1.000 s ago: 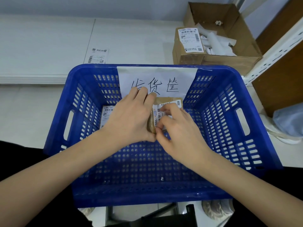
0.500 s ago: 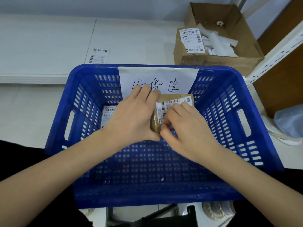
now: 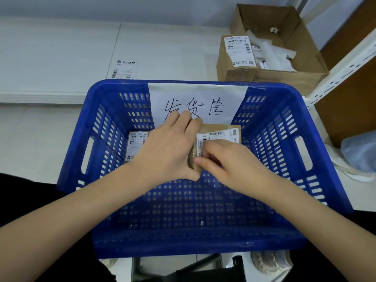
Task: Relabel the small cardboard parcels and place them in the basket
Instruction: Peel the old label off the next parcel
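Parcel largely hidden behind both hands.

A pale white tabletop runs from nine to twelve o'clock beneath a plain light grey wall, while a white perforated metal shelving upright with brown wooden panels stands at two o'clock.

Both hands cover most of the small cardboard parcel and its label, whose print is too small to read. The left hand hides part of a second labelled parcel in the blue basket. The cardboard box lies partly behind the basket's rim.
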Motion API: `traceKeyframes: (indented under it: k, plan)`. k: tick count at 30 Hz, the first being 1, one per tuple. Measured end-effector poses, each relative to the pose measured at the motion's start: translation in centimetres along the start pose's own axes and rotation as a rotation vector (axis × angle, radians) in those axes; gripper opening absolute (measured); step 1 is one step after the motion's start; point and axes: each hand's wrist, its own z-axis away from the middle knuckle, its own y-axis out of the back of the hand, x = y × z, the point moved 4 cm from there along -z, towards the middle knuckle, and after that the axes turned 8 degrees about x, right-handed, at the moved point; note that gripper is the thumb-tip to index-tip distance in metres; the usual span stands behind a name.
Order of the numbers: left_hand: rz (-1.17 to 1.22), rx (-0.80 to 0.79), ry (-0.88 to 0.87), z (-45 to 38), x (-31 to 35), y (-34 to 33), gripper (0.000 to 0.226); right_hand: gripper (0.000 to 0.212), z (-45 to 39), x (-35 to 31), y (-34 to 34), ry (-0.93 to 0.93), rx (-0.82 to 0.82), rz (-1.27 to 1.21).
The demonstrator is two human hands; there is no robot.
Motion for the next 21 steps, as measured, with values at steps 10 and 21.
traceKeyframes:
  k: [10,21]
  plan:
    - [0.073,0.039,-0.049,-0.2,0.1,0.3,0.088,0.024,0.3,-0.2,0.5,0.087,-0.047,-0.116]
    - [0.076,0.022,-0.061,-0.7,0.3,0.8,0.090,0.028,0.4,0.2,1.1,0.040,-0.001,-0.204]
